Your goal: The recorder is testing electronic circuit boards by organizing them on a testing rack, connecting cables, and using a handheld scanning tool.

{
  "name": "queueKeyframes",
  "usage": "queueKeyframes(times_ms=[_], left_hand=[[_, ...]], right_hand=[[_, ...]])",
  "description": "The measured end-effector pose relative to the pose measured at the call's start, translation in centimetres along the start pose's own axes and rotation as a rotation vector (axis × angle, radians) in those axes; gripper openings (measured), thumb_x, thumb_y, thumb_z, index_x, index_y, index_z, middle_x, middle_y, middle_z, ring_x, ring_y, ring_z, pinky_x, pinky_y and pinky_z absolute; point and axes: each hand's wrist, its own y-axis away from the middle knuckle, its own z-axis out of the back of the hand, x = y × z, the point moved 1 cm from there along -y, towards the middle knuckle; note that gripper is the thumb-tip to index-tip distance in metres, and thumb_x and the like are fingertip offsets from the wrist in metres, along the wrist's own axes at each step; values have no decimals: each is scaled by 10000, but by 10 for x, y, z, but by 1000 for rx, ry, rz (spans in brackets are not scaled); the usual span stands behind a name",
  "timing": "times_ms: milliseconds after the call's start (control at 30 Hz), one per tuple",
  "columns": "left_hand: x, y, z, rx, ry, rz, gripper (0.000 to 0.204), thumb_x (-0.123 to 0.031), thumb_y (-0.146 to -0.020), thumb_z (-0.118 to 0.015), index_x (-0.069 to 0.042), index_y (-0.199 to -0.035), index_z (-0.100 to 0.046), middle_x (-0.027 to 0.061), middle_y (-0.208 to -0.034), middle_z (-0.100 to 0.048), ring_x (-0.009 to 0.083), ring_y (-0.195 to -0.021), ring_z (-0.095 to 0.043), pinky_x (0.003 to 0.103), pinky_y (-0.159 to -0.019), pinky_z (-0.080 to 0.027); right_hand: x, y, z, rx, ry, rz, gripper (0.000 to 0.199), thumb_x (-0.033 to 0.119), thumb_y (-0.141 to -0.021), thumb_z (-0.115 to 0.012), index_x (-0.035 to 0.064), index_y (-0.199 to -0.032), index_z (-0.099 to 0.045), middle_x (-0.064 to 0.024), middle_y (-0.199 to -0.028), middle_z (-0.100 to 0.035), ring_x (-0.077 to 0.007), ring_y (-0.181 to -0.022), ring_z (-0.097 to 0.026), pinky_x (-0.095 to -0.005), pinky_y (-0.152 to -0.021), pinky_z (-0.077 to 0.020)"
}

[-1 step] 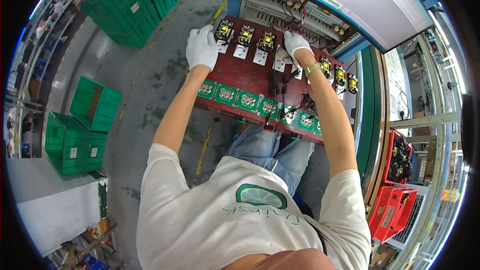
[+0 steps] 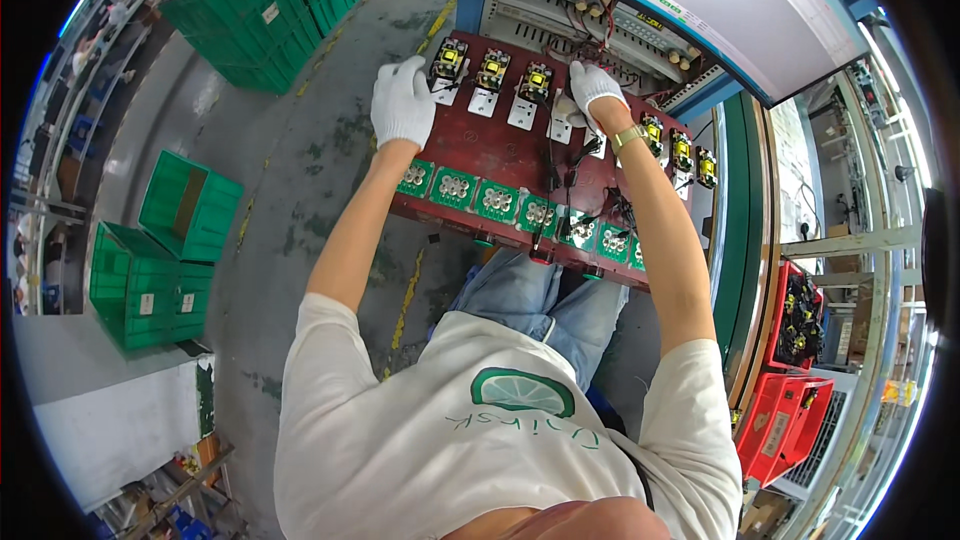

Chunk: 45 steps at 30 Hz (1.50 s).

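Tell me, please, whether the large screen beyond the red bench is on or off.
On: the screen is lit, showing a bright, pale page with blue and green marks along its edge nearest the red bench.

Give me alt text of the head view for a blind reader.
White-gloved left hand at the left end of a dark red fixture bearing two rows of circuit boards; gloved right hand over the far row; lit screen beyond.

The white-gloved left hand (image 2: 402,105) is at the left edge of a dark red rectangular board (image 2: 480,152); the white-gloved right hand (image 2: 597,92) is over the board's far side. Yellow-and-black electronic modules (image 2: 491,70) line its far edge, square green circuit boards (image 2: 497,200) its near edge.
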Motion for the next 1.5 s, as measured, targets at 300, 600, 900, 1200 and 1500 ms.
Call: queueKeyframes(times_ms=[300,600,900,1200,1500], left_hand=[[-85,168,26,421,160,-47,182,-283,-880,-753,-103,-881,-727,96,-824,-702,346,-668,-653,442,-622,-528],[-110,200,-9,578,-79,13,263,-301,-848,-780,-77,-969,-713,128,-863,-733,360,-694,-712,449,-620,-562],[-100,189,14,826,419,283,309,-161,-868,-725,20,-1118,-744,130,-934,-759,249,-663,-684,355,-580,-530],[-38,156,66,976,1608,1053,154,-14,-966,-661,-4,-1119,-680,118,-994,-725,95,-623,-542,193,-542,-400],[-55,114,51,582,900,506,129,46,-902,-713,-18,-999,-657,104,-929,-757,128,-728,-673,232,-658,-525]], right_hand=[[12,-5,9,15,118,-29,522,415,-1017,-494,-47,-1180,-672,-224,-1041,-745,-385,-871,-710,-467,-686,-539],[27,6,20,76,211,-113,539,399,-1027,-446,-77,-1110,-685,-250,-1039,-753,-449,-903,-707,-512,-775,-546],[31,4,16,157,335,-127,573,382,-1037,-398,-107,-1040,-697,-277,-1038,-761,-514,-935,-703,-557,-863,-552],[0,17,-20,-95,643,309,435,356,-1048,-474,-12,-1032,-705,-261,-960,-745,-485,-889,-725,-550,-774,-591],[-38,197,21,-18,682,551,255,284,-966,-637,36,-924,-680,-158,-811,-731,-376,-666,-679,-468,-634,-552]])
